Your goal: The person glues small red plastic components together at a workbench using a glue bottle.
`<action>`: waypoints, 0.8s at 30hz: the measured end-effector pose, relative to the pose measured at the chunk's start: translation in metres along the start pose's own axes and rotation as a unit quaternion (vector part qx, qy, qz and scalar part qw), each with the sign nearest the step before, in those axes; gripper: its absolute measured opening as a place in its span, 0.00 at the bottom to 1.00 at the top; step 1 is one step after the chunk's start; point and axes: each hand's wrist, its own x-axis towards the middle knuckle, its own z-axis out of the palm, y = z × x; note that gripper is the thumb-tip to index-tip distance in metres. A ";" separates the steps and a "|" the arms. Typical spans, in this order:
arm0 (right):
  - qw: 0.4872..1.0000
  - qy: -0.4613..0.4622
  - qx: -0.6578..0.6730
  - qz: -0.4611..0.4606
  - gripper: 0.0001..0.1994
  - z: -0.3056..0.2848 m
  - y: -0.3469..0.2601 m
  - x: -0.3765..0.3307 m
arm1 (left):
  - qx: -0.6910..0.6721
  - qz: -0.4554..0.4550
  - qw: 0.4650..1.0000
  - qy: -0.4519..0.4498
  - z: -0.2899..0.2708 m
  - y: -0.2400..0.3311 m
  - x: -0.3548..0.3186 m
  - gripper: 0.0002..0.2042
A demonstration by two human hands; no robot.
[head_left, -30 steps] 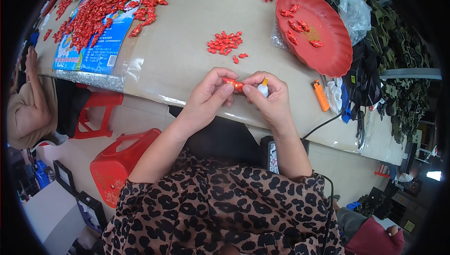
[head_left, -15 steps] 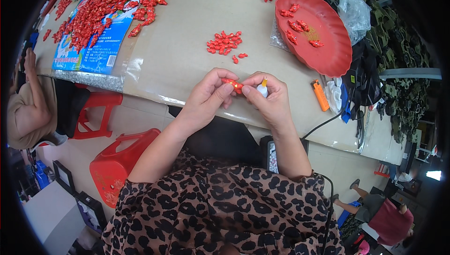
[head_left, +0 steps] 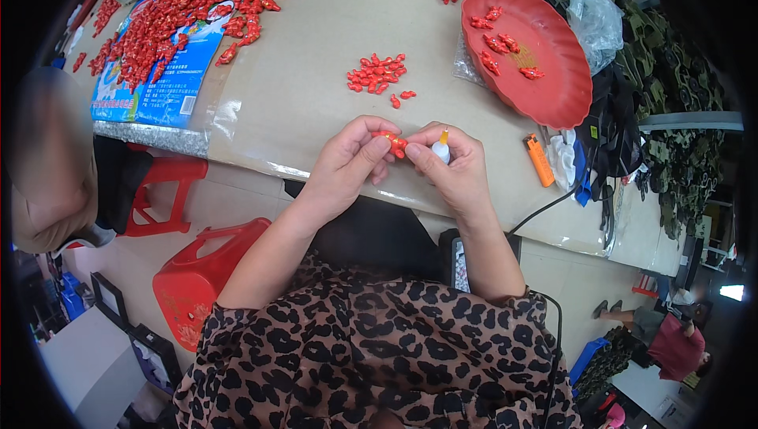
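My left hand (head_left: 351,159) pinches a small glossy red figurine (head_left: 392,143) with gold marks between thumb and fingers. Curled around a small white squeeze bottle (head_left: 441,149) with a yellow nozzle, my right hand (head_left: 462,172) has its thumb tip at the figurine's right end. The nozzle points up and away from the figurine. Both hands are over the table's near edge. Just beyond them lies a small group of red pieces (head_left: 375,74), with two set slightly apart from it.
A large red scalloped tray (head_left: 564,74) holds several red figurines at the right. Near it lie an orange tool (head_left: 539,162) and a crumpled clear bag (head_left: 594,22). Many red figurines (head_left: 162,38) are heaped on a blue printed sheet (head_left: 189,86) at far left. Red stools (head_left: 189,287) stand below.
The figurine in my left hand has tilted, its right end lower. My hands stay nearly in place. The person at left has leaned in, and another at lower right has moved further right.
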 end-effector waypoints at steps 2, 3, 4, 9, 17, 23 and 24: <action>1.000 0.005 -0.005 -0.006 0.03 0.000 0.002 0.000 | 0.001 0.003 1.000 0.003 0.001 0.001 0.001 0.10; 1.000 0.011 -0.004 -0.008 0.03 0.000 0.003 0.000 | -0.011 -0.014 1.000 0.008 0.002 0.003 0.001 0.11; 1.000 0.018 -0.004 -0.010 0.03 0.000 0.004 -0.001 | -0.023 -0.031 0.999 0.012 0.003 0.005 0.002 0.11; 0.999 0.034 0.002 -0.032 0.03 0.001 0.003 -0.001 | -0.019 -0.049 0.999 -0.006 0.003 0.007 0.002 0.12; 0.996 0.033 -0.035 -0.076 0.03 0.003 0.006 -0.003 | 0.017 -0.029 0.999 -0.026 0.002 0.008 0.002 0.11; 0.991 0.038 -0.074 -0.109 0.03 0.006 0.007 -0.003 | 0.045 -0.017 0.998 -0.040 0.000 0.010 0.001 0.11; 0.989 0.044 -0.077 -0.114 0.03 0.006 0.006 -0.003 | 0.041 -0.025 0.998 -0.044 0.000 0.010 0.002 0.11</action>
